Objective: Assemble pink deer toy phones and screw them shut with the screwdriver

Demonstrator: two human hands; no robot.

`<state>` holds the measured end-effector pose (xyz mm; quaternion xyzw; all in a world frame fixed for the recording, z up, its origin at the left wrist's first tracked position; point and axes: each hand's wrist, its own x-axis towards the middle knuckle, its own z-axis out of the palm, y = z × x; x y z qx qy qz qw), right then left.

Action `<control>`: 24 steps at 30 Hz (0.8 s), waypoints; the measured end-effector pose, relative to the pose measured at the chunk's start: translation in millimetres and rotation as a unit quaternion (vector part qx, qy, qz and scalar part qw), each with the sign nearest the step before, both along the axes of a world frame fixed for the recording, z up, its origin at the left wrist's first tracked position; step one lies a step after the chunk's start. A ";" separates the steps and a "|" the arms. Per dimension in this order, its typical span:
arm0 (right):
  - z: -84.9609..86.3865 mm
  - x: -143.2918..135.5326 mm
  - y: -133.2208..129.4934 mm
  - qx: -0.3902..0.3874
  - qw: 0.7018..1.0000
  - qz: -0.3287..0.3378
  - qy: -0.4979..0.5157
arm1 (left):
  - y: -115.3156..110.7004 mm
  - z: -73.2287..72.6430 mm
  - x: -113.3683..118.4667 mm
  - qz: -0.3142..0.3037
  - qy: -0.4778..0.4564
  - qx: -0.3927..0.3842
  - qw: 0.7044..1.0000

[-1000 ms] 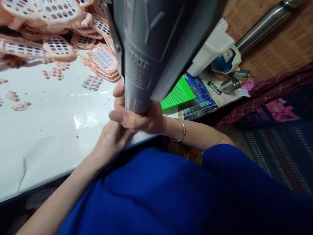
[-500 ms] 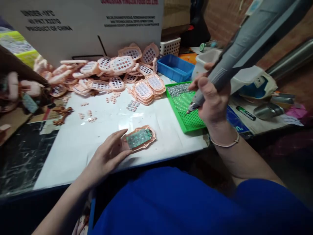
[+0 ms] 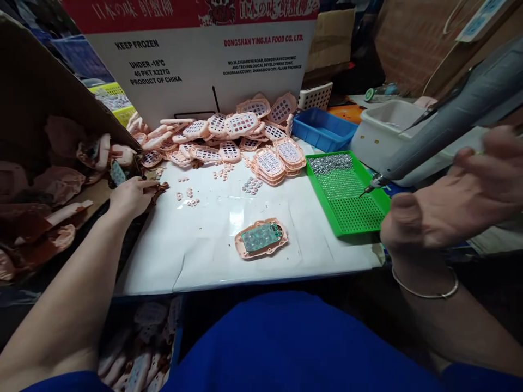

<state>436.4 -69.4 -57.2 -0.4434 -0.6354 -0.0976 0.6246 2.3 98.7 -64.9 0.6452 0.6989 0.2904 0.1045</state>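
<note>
A small cluster of brown pieces (image 3: 161,189) lies at the left edge of the white tabletop (image 3: 212,250), where the left hand (image 3: 131,197) reaches with its fingertips at them; whether the fingers have closed on any piece, I cannot tell. The right hand (image 3: 451,201), a bangle (image 3: 427,295) at its wrist, is spread, palm up, thumb and fingers apart, just beside a grey electric screwdriver (image 3: 437,133). The screwdriver slants down to the left, its tip above a green tray (image 3: 357,220) with small silver screws (image 3: 332,162) gathered at the far end.

Between the hands, near the front edge, a pink shell (image 3: 242,247) lies with its inside up, a green circuit board (image 3: 261,237) in it. Beyond it are a patch of small coloured buttons (image 3: 251,186), loose little pink pieces (image 3: 223,172) and two neighbouring stacks of pink covers (image 3: 270,163). Farther back, a heap of pink covers with holes (image 3: 241,124) spreads before a printed carton (image 3: 196,65). A blue bin (image 3: 316,136) and a white tub (image 3: 373,144) stand behind the tray.
</note>
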 end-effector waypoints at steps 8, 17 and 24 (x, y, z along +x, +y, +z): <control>-5.6 -32.5 -9.2 0.112 0.982 0.011 -0.149 | -16.2 22.0 21.5 0.031 -0.182 0.096 0.978; -17.5 -104.0 15.9 -0.413 0.820 0.344 0.194 | -87.0 5.4 125.7 -0.175 -0.443 -0.017 0.879; -25.1 -104.5 18.4 -0.485 0.710 0.359 0.363 | -140.8 -32.7 173.1 -0.243 -0.313 0.073 0.915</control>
